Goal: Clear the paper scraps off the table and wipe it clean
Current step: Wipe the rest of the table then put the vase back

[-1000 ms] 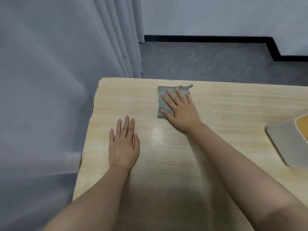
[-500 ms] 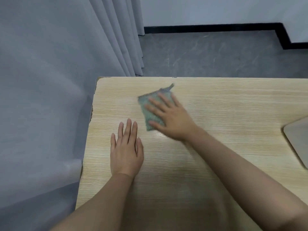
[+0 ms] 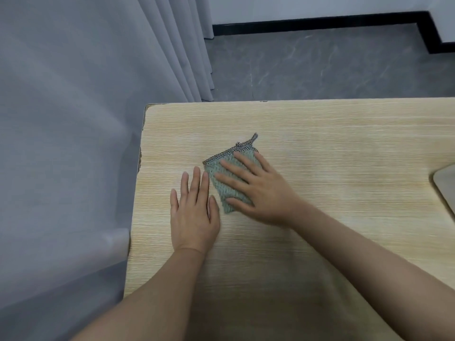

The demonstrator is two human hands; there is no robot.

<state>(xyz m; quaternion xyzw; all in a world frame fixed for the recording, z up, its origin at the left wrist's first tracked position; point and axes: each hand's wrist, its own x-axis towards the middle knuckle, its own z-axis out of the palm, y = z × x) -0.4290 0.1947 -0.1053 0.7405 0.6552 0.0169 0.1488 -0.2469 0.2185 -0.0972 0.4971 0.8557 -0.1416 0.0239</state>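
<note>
A small grey-green knitted cloth [image 3: 222, 180] with a checked border and a hanging loop lies flat on the light wooden table [image 3: 332, 143]. My right hand [image 3: 258, 190] presses down on it with spread fingers, covering most of its right side. My left hand [image 3: 194, 210] rests flat on the table right beside the cloth's left edge, fingers together, holding nothing. No paper scraps show on the table.
A grey curtain [image 3: 73, 119] hangs along the table's left edge. The corner of a pale tray-like object [image 3: 446, 183] sticks in at the right edge. Beyond the table's far edge is grey floor [image 3: 320, 65] with a black skirting board.
My right hand has slid the cloth toward me and to the left, turning it, until it lies next to my left hand. The left hand stayed flat in place.
</note>
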